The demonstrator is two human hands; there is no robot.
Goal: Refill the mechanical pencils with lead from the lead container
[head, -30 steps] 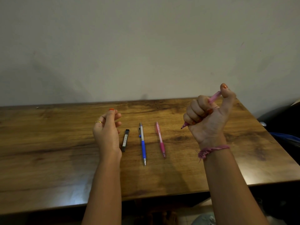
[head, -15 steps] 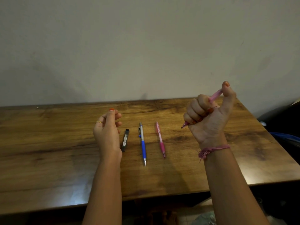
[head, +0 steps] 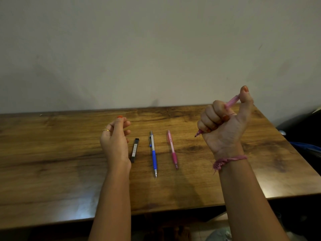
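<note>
Above the right end of the table [head: 52,153], right hand [head: 224,126] clamped in a fist around a pink mechanical pencil [head: 230,102], thumb on its upper end, tip pointing down-left. Light, stiff, smooth plastic; best held round the barrel, never by the thin tip. Left hand [head: 115,138] raised beside, fingers loosely curled, holding nothing visible. Near the middle of the table, side by side: black lead container [head: 135,150], blue pencil [head: 153,153], second pink pencil [head: 172,149]. Leads inside probably very fragile, easily snapped.
</note>
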